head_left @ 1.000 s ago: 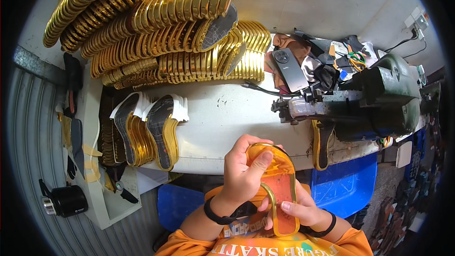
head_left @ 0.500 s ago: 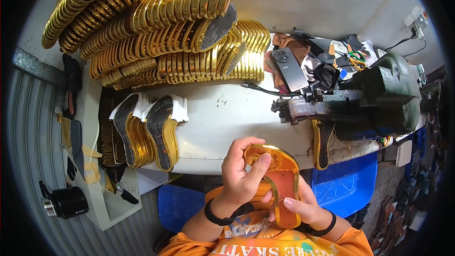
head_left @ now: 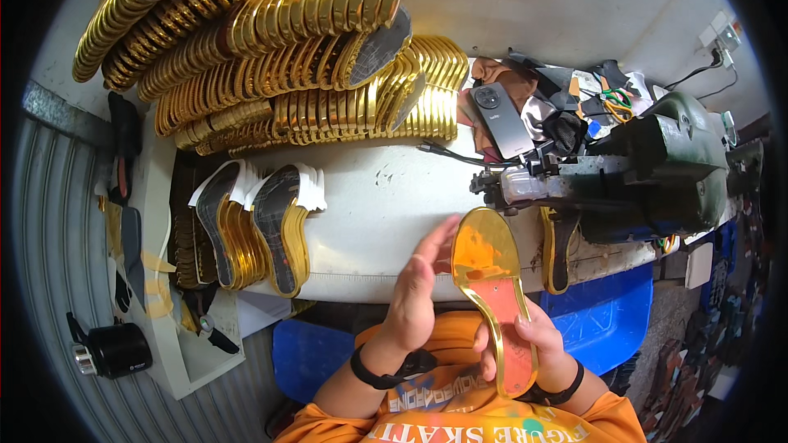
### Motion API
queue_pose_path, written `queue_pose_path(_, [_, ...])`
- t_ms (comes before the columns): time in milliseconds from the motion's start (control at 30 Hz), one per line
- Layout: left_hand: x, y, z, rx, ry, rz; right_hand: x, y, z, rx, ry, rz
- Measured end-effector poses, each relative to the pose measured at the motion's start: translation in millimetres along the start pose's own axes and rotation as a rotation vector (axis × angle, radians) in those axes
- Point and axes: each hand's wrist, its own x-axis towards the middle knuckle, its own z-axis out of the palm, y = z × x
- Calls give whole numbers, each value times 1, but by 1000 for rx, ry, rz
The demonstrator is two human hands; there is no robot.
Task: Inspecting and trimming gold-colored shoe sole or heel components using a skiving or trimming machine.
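In the head view, the right hand [head_left: 525,344] holds a gold insole [head_left: 492,295] by its heel end, with fingers wrapped around the rim and the thumb on the reddish middle part. The insole stands almost upright in front of the person's chest, just below the near edge of the white counter [head_left: 394,197], with its toe end pointing up to the counter. The left hand [head_left: 419,287] is flat and open and holds nothing; its fingertips are just beside the left rim of the insole's toe part, and I cannot tell if they really touch it.

To do this step well, I think the right grip should stay firm at the heel so that the insole does not turn, while the open left palm smooths along the shiny surface from the toe to the heel with even pressure. The gold rim looks thin, so pressing on the edge could bend it.

On the far left part of the counter lie big rows of stacked gold insoles [head_left: 271,49]. At the near left edge stands a smaller bundle of insoles with dark faces [head_left: 246,230]. A dark smartphone [head_left: 501,119] lies at the far middle, and a green machine [head_left: 657,164] sits at the right side.
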Motion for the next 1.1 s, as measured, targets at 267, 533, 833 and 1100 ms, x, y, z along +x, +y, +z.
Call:
queue_pose_path(267, [-23, 6, -83, 440, 540, 125, 1, -15, -36, -1763, 608, -363])
queue_pose_path(533, [-41, 13, -180, 1177, 1038, 270, 17, -34, -116, -2074, 1161, -856])
queue_pose_path(833, [-40, 8, -180, 1463, 956, 96, 16, -32, -136, -1799, 1096, -896])
queue_pose_path(1100, [-50, 2, -160, 1135, 1167, 426, 16, -35, -107, -1931, 1133, -900])
